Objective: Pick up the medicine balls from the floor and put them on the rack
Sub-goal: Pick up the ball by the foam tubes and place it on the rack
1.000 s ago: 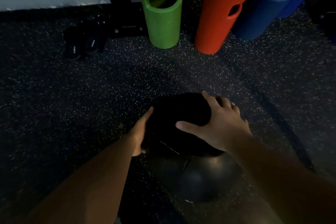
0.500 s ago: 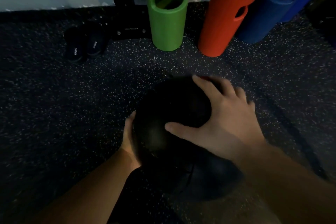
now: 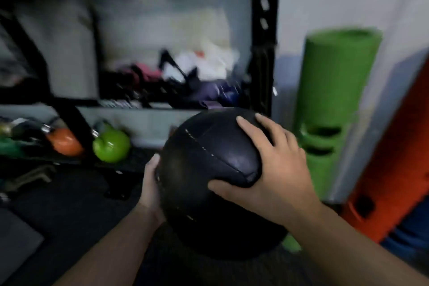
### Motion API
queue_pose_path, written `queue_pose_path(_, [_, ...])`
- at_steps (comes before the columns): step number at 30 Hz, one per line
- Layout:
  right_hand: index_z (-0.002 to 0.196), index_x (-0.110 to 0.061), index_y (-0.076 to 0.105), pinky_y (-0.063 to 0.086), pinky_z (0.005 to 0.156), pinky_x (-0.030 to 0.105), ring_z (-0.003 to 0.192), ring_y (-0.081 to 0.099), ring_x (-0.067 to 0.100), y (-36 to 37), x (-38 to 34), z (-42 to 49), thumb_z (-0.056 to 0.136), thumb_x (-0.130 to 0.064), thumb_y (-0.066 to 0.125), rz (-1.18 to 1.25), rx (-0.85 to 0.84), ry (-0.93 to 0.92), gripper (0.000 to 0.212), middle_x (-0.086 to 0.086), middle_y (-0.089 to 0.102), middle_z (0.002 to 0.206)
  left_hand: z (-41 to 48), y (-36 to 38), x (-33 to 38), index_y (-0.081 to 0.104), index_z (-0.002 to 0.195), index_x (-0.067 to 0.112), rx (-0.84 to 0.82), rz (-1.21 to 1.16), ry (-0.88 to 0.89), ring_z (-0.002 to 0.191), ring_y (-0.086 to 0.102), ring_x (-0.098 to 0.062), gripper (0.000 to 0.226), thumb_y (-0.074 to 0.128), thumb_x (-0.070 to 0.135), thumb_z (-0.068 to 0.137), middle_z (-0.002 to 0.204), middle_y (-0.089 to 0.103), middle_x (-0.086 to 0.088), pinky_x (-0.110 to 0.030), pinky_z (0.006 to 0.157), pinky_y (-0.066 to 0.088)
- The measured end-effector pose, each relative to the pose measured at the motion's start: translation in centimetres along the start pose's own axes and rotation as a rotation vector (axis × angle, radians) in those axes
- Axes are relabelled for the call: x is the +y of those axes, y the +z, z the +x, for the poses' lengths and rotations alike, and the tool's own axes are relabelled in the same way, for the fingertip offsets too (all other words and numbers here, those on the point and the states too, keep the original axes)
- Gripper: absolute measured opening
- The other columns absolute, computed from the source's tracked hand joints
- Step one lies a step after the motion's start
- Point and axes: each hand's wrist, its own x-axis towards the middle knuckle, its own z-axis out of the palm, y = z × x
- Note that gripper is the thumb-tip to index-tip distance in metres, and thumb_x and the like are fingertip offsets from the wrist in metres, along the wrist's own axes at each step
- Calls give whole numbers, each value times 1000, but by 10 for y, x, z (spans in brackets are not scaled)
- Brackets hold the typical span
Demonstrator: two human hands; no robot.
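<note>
A black stitched medicine ball (image 3: 209,169) is held up in the air in front of me, between both hands. My left hand (image 3: 151,183) presses on its left side. My right hand (image 3: 274,169) is spread over its top right. Behind it stands a black metal rack (image 3: 262,53) with a shelf (image 3: 144,103) at about the height of the ball's top. The second ball seen earlier on the floor is out of view.
Tangled straps and bags (image 3: 181,76) lie on the rack's shelf. Orange (image 3: 63,140) and green (image 3: 111,145) kettlebells sit on the lower level. A green tube (image 3: 334,90) and an orange tube (image 3: 394,169) stand to the right by the wall.
Both hands have lifted the black ball off the floor. My view has swung up from the floor to the rack, and the frame is blurred by the motion.
</note>
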Motion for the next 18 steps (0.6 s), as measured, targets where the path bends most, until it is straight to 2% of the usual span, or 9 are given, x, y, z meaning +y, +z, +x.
queue_pose_path(1, [157, -50, 29, 33, 116, 60, 150, 31, 27, -22, -34, 26, 52, -101, 55, 53, 43, -45, 120, -10, 29, 166, -18, 18, 58, 88, 74, 15, 44, 57, 51, 72, 81, -20, 57, 49, 50, 97, 85, 84, -9, -31, 73, 59])
queue_pose_path(3, [157, -46, 33, 33, 117, 59, 150, 33, 26, -63, -104, 74, 54, -96, 62, 178, 130, -143, 118, -7, 32, 164, -52, 40, 179, 87, 69, 16, 42, 94, 145, 69, 80, -21, 55, 52, 53, 90, 80, 83, -8, -32, 74, 56])
queue_pose_path(5, [157, -43, 36, 33, 118, 58, 149, 34, 25, -99, -179, 116, 55, -90, 69, 301, 200, -231, 117, -5, 34, 163, -81, 41, 285, 87, 70, 16, 106, 175, 268, 69, 80, -22, 66, 44, 55, 101, 80, 83, -8, -29, 64, 60])
queue_pose_path(8, [157, -36, 41, 35, 118, 56, 146, 37, 27, -140, -289, 169, 56, -84, 73, 415, 299, -362, 116, 0, 36, 162, -132, 41, 425, 87, 83, 16, 177, 200, 411, 79, 81, -23, 62, 45, 56, 104, 86, 84, -7, -34, 76, 59])
queue_pose_path(9, [156, -32, 43, 35, 119, 55, 146, 38, 27, -151, -323, 185, 58, -83, 73, 436, 327, -401, 115, 1, 36, 161, -148, 39, 465, 88, 82, 18, 179, 180, 468, 78, 81, -21, 61, 45, 55, 104, 86, 85, -6, -34, 75, 60])
queue_pose_path(12, [157, -33, 42, 33, 119, 56, 149, 36, 27, -174, -415, 220, 58, -82, 74, 466, 373, -482, 115, 2, 36, 161, -193, 31, 560, 89, 78, 23, 161, 151, 560, 77, 82, -18, 61, 44, 55, 105, 86, 85, -4, -28, 62, 64])
queue_pose_path(16, [157, -42, 37, 30, 120, 56, 149, 32, 24, -182, -513, 250, 55, -85, 71, 488, 384, -555, 116, -6, 33, 163, -227, -3, 645, 88, 72, 25, 151, 138, 684, 73, 81, -17, 62, 44, 55, 105, 82, 84, -1, -28, 66, 60])
queue_pose_path(18, [157, -44, 36, 29, 121, 55, 150, 31, 22, -175, -550, 260, 55, -87, 70, 494, 381, -584, 116, -8, 31, 164, -233, -30, 676, 88, 76, 25, 177, 110, 709, 74, 81, -17, 59, 45, 55, 104, 86, 85, -3, -27, 65, 61])
